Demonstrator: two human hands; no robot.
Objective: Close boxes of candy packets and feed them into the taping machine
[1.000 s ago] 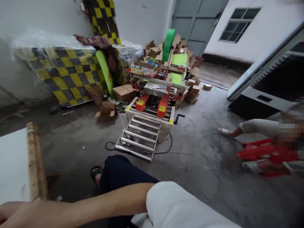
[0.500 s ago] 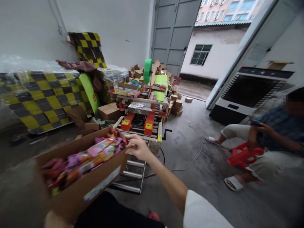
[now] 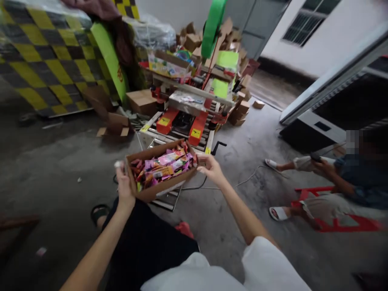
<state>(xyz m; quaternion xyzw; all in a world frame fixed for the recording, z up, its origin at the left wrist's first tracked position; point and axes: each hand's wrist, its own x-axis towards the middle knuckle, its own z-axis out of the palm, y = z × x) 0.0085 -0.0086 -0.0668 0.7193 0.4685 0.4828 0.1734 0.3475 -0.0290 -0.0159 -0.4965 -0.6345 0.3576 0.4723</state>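
Note:
I hold an open cardboard box (image 3: 157, 189) filled with several colourful packets (image 3: 163, 165) out in front of me, above the floor. My left hand (image 3: 123, 186) grips the box's near left end. My right hand (image 3: 210, 167) grips its far right end. The box hangs just before the roller ramp of a carton sealing machine (image 3: 184, 121) with orange guides and a green tape roll (image 3: 213, 27) on top.
A person (image 3: 339, 178) sits low on a red stool (image 3: 336, 220) at the right. Yellow-and-black chequered panels (image 3: 42, 68) lean at the left wall. Loose cartons (image 3: 142, 101) lie around the machine. A cable (image 3: 248, 178) runs over the concrete floor.
The box has moved away from me toward the machine's rollers and is now gripped at both ends. The view has tilted down.

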